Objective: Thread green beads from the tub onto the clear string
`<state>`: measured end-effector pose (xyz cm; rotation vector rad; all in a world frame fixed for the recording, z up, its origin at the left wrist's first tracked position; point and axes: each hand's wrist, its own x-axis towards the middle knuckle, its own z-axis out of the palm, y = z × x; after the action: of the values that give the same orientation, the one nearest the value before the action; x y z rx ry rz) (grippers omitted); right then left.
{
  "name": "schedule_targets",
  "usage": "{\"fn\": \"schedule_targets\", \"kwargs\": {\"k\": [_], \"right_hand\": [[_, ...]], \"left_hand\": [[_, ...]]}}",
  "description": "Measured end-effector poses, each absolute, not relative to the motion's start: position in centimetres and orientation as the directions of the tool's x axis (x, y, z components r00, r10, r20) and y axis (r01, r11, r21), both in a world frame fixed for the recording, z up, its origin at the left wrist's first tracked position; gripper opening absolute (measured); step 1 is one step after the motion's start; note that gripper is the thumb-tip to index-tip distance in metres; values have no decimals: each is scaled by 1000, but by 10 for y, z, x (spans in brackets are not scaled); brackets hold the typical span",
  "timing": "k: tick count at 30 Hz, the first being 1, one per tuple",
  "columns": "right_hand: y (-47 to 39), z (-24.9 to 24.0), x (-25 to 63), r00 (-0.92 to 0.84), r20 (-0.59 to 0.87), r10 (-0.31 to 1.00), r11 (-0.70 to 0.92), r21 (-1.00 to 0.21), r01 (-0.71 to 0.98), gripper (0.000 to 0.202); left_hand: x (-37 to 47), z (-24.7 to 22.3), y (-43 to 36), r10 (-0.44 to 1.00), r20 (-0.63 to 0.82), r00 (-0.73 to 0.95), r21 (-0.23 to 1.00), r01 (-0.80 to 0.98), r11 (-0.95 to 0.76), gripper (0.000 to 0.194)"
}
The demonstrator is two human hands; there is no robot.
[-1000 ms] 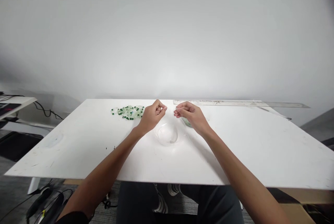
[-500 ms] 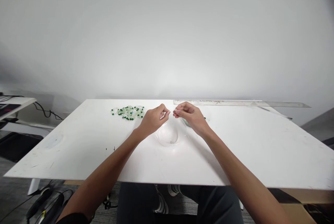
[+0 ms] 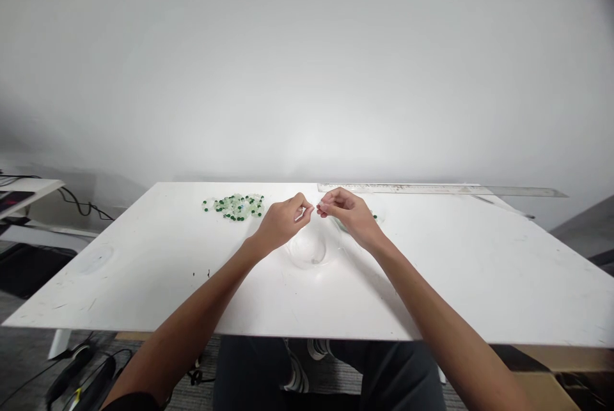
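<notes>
My left hand [image 3: 286,216] is raised over the middle of the table, thumb and forefinger pinched together. Facing it, my right hand [image 3: 348,209] is pinched too, its fingertips a small gap from the left ones. Whatever sits between the fingers is too small to make out. Below both hands lies a clear round dish-like thing [image 3: 308,249], hard to see against the white top. A spread of green and pale beads [image 3: 240,206] lies left of my left hand. More greenish pieces [image 3: 375,217] show partly behind my right hand.
The white table [image 3: 144,283] stands against a pale wall. A long clear ruler [image 3: 407,188] lies along its back edge, overhanging at the right. A faint clear disc [image 3: 96,259] lies at the left. Cables [image 3: 84,203] hang from a side shelf.
The view has shifted very slightly. My fingertips have drawn a little closer together, both hands still pinched.
</notes>
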<state>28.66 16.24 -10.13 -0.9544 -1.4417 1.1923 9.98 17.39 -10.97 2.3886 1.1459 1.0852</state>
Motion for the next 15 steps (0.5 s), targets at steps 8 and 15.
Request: {"fn": "schedule_targets", "kwargs": {"k": [8,15], "right_hand": [[163,-101,287,-208,199,958,199,-980,-18,22],[163,-102,286,-226,197,954,200,-980,-11,20]], "left_hand": [[99,-111,175,772,491,404,545,549,-634,11],[100,-109,174,791,451,415,555,564,-612,12]]}}
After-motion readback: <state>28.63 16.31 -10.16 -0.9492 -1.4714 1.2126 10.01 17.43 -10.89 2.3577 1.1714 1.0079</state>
